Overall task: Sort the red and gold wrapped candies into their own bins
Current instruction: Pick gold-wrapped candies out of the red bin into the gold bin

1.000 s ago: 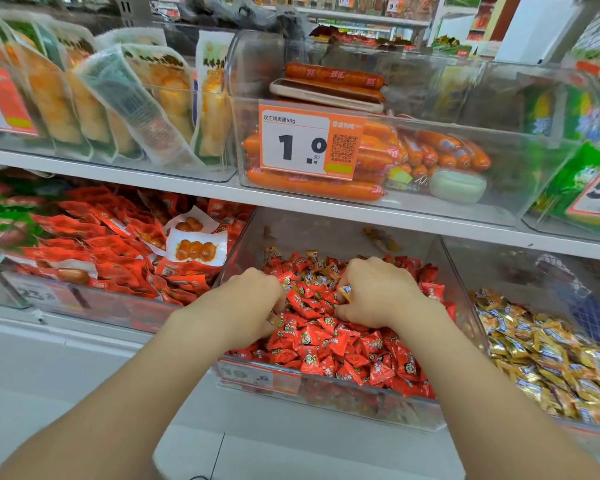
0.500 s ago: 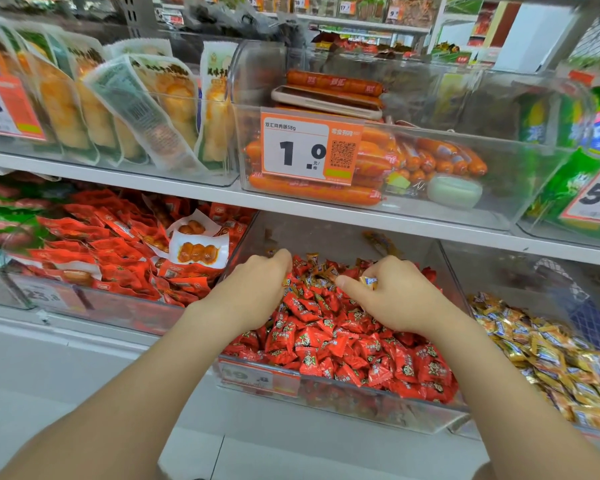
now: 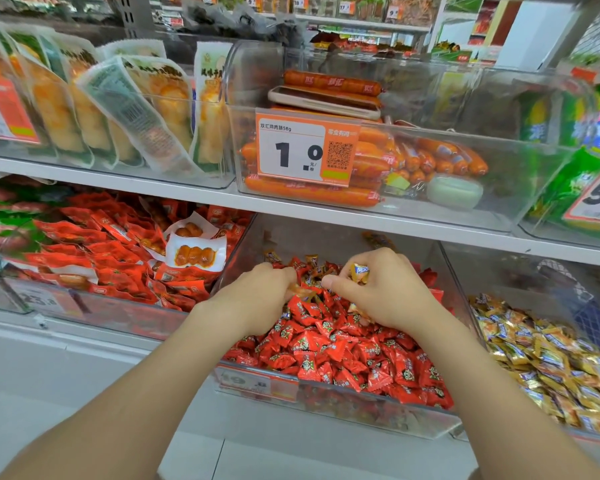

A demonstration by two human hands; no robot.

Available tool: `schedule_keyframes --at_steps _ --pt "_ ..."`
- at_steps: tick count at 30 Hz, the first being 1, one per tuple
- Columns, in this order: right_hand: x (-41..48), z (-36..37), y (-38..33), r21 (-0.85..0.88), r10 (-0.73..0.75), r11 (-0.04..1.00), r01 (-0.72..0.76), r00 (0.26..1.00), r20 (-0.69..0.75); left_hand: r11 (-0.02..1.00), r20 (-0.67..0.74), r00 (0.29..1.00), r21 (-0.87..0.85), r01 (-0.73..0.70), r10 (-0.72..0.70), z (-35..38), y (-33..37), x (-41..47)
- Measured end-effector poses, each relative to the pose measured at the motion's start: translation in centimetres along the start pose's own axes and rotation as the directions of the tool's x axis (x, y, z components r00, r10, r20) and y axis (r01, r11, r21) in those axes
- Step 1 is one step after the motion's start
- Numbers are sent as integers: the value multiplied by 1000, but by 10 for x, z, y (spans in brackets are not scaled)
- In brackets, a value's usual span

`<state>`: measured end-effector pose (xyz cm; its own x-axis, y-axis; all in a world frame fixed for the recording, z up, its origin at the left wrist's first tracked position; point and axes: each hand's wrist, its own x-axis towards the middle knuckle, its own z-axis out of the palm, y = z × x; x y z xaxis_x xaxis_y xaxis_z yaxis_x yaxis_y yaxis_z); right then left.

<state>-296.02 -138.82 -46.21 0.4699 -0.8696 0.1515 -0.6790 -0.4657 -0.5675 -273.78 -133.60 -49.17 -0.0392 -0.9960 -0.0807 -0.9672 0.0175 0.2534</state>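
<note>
Two hands over red candies: right hand pinches gold candy, left hand curled, hold unclear.

Both arms are bare and extend forward from the lower edge of the view, converging toward the centre. The left forearm runs in from the lower left and the right forearm from the lower right. Both wrists are roughly straight, with the backs of the hands facing up.

The left hand has its fingers curled downward and its knuckles raised. A blurred gold-orange wrapper shows at its fingertips; whether it is gripped cannot be determined.

The right hand grips a gold candy between the curled index finger and the thumb. The thumb points toward the left hand, and the remaining fingers are curled under. The hands are near each other but apart.
</note>
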Motion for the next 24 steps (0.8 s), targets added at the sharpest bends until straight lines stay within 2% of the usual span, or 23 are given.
schedule_keyframes --at_steps 4,7,10,14,16,21,24 --pt "16 12 5 -177 -41 983 42 999 11 983 -89 995 -177 -52 36 -8 8 -16" --pt "27 21 4 -236 -57 968 83 992 115 960 -176 984 -279 -35 -15 -13 11 -25" --pt "35 32 0 -292 -6 954 71 976 218 959 -248 968 -280 -34 -38 -14 11 -27" --pt "45 38 -7 -500 51 864 65 975 215 964 -315 946 -267 -6 -81 -12 11 -25" --pt "47 41 -12 -539 68 839 72 970 235 957 -330 940 -290 -12 -88 -11 11 -25" --pt "53 51 -16 -502 38 860 93 969 245 940 -359 929 -338 -36 -94 -12 11 -28" --pt "48 38 -13 -290 40 957 17 981 192 935 -368 924 -352 -35 -104 -12 8 -30"
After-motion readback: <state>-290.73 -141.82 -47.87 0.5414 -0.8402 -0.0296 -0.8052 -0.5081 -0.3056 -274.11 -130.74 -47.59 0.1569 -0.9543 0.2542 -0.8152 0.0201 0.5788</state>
